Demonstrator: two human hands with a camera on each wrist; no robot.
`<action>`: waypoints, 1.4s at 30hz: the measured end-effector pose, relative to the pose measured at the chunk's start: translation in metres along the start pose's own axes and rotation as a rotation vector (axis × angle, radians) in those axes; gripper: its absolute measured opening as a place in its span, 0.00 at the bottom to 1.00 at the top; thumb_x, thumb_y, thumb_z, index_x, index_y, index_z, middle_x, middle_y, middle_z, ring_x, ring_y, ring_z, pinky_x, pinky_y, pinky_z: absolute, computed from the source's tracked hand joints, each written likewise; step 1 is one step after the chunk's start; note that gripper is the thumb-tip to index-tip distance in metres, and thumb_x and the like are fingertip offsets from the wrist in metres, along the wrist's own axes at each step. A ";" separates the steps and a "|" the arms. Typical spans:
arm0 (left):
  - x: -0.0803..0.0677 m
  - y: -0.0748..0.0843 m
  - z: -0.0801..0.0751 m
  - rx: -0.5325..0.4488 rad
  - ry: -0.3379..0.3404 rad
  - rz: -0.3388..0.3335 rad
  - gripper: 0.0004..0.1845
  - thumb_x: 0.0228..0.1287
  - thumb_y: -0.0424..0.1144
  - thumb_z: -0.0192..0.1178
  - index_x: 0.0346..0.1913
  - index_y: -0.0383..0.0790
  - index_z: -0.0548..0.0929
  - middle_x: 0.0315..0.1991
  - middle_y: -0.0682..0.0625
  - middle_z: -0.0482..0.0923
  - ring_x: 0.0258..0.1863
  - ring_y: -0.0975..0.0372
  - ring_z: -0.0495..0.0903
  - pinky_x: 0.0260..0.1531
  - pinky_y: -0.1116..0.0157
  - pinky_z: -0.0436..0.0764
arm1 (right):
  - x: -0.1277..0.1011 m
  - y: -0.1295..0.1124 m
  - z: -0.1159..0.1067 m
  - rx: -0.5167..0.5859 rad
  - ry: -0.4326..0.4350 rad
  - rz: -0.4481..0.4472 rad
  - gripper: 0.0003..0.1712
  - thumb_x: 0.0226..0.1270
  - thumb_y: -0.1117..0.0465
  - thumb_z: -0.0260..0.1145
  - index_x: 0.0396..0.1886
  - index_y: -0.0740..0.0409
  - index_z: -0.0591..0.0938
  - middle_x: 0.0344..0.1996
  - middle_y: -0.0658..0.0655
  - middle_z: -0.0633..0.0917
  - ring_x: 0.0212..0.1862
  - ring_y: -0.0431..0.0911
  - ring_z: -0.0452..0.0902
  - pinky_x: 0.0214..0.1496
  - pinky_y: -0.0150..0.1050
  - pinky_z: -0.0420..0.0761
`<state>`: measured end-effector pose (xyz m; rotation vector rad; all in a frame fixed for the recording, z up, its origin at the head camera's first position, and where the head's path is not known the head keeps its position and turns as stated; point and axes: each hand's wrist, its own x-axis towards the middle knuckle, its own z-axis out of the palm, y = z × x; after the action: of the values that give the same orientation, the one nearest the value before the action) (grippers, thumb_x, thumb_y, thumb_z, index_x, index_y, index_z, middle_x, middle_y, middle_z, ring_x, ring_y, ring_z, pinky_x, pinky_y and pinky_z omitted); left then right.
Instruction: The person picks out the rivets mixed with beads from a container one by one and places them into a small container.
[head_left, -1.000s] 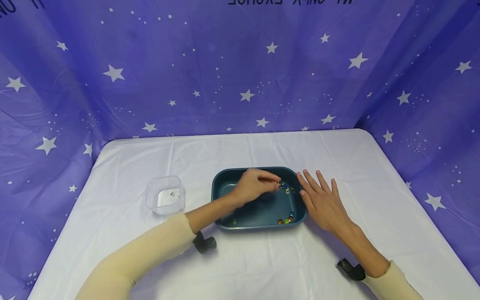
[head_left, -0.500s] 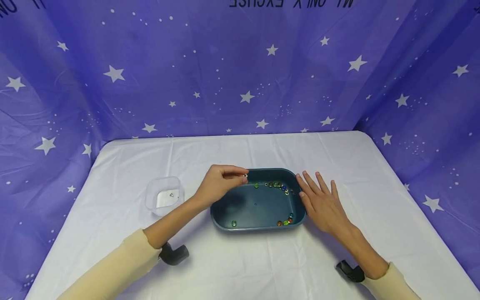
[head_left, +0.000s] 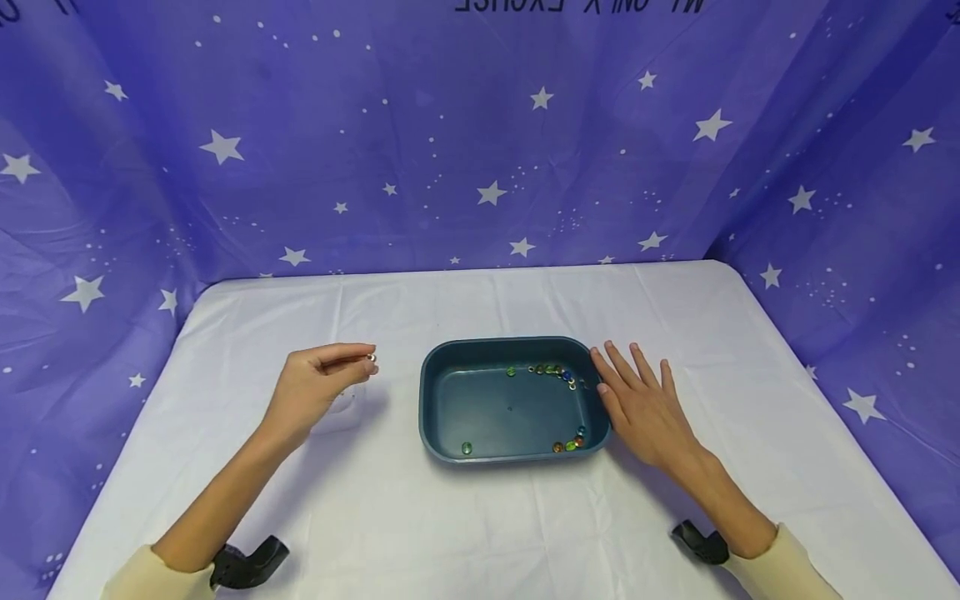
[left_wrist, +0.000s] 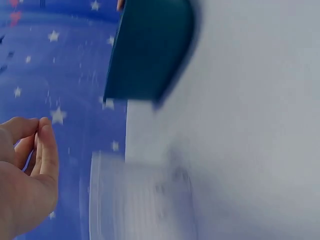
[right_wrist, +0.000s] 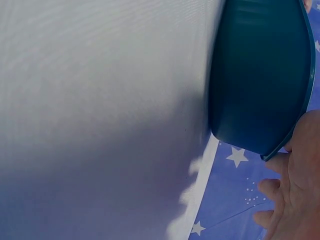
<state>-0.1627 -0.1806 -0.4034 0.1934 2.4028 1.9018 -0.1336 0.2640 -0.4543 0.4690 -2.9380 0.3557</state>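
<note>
Two hands work over a white-covered table (head_left: 525,525). The left hand (head_left: 311,387) hangs above a clear plastic cup (left_wrist: 142,197), its thumb and forefinger closed narrowly on one small pale bead (head_left: 371,358); the other fingers curl loosely beneath. The bead sits at the fingertips, pointing toward 3 o'clock from the palm, and it is too small and round to show any long axis. From the head camera the cup is almost wholly hidden under this hand, only a faint clear edge showing at its 5 o'clock; the left wrist view shows the cup blurred, below the fingers, and what it holds cannot be told.

Well apart from that hand, at its 3 o'clock, lies a dark teal rectangular tray (head_left: 438,417) with rounded corners, its long axis running from 9 to 3 o'clock across the table. Inside it a curved string of small coloured beads (head_left: 553,370) lies along the far wall toward the tray's 1 o'clock corner. A smaller cluster of beads (head_left: 572,442) rests in the 4 o'clock corner, and a single green bead (head_left: 467,448) sits near the 7 o'clock corner.

The right hand (head_left: 645,408) lies flat on the table against the tray's right wall, fingers straight, slightly spread and pointing toward 11 o'clock, holding nothing. The right wrist view shows its fingers against the tray's outer rim.

A purple star-printed cloth (head_left: 480,150) forms the backdrop from 9 round to 3 o'clock.
</note>
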 end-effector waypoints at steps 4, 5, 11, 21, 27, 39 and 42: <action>-0.010 -0.006 -0.025 0.024 0.057 0.000 0.22 0.66 0.38 0.68 0.55 0.24 0.82 0.40 0.52 0.88 0.40 0.62 0.87 0.42 0.71 0.82 | 0.000 -0.001 0.000 -0.003 0.004 -0.001 0.30 0.83 0.50 0.44 0.79 0.51 0.60 0.77 0.59 0.59 0.77 0.62 0.43 0.69 0.73 0.41; -0.013 -0.009 -0.030 0.020 0.071 -0.004 0.21 0.66 0.37 0.68 0.55 0.24 0.82 0.40 0.53 0.88 0.39 0.64 0.87 0.42 0.72 0.82 | 0.000 -0.001 0.000 -0.003 0.005 -0.002 0.30 0.83 0.50 0.45 0.79 0.52 0.61 0.77 0.59 0.59 0.77 0.63 0.44 0.69 0.73 0.41; -0.022 -0.024 -0.050 -0.031 0.115 -0.046 0.11 0.66 0.33 0.67 0.49 0.36 0.88 0.36 0.56 0.88 0.36 0.67 0.86 0.40 0.74 0.81 | 0.001 0.000 -0.001 -0.006 -0.002 0.001 0.30 0.83 0.50 0.44 0.79 0.51 0.59 0.77 0.58 0.58 0.78 0.62 0.42 0.69 0.73 0.40; -0.024 -0.030 -0.052 0.206 0.178 -0.026 0.16 0.65 0.39 0.69 0.50 0.30 0.86 0.30 0.58 0.84 0.26 0.70 0.75 0.20 0.72 0.72 | 0.001 0.001 0.001 0.002 0.007 0.001 0.30 0.83 0.50 0.45 0.79 0.50 0.60 0.77 0.58 0.59 0.77 0.62 0.44 0.69 0.73 0.41; -0.024 -0.031 -0.051 0.263 0.182 -0.006 0.19 0.64 0.41 0.70 0.50 0.28 0.86 0.27 0.56 0.79 0.21 0.68 0.65 0.13 0.66 0.63 | 0.001 0.001 0.002 0.009 0.004 0.001 0.30 0.83 0.50 0.44 0.79 0.51 0.60 0.77 0.58 0.59 0.77 0.63 0.44 0.69 0.72 0.38; -0.023 -0.037 -0.051 0.262 0.155 0.015 0.18 0.64 0.36 0.69 0.52 0.28 0.85 0.29 0.58 0.79 0.21 0.68 0.65 0.14 0.66 0.62 | 0.000 0.000 0.002 0.003 0.005 0.000 0.30 0.83 0.50 0.44 0.79 0.51 0.61 0.77 0.59 0.59 0.77 0.63 0.44 0.68 0.73 0.41; -0.024 -0.038 -0.051 0.266 0.155 0.017 0.17 0.64 0.35 0.69 0.52 0.28 0.85 0.27 0.56 0.77 0.20 0.68 0.65 0.13 0.66 0.62 | 0.000 0.000 0.002 0.001 0.006 -0.001 0.30 0.83 0.50 0.44 0.79 0.51 0.60 0.77 0.58 0.59 0.77 0.63 0.44 0.68 0.73 0.41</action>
<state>-0.1482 -0.2415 -0.4287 0.0829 2.7607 1.6536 -0.1341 0.2638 -0.4558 0.4683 -2.9324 0.3581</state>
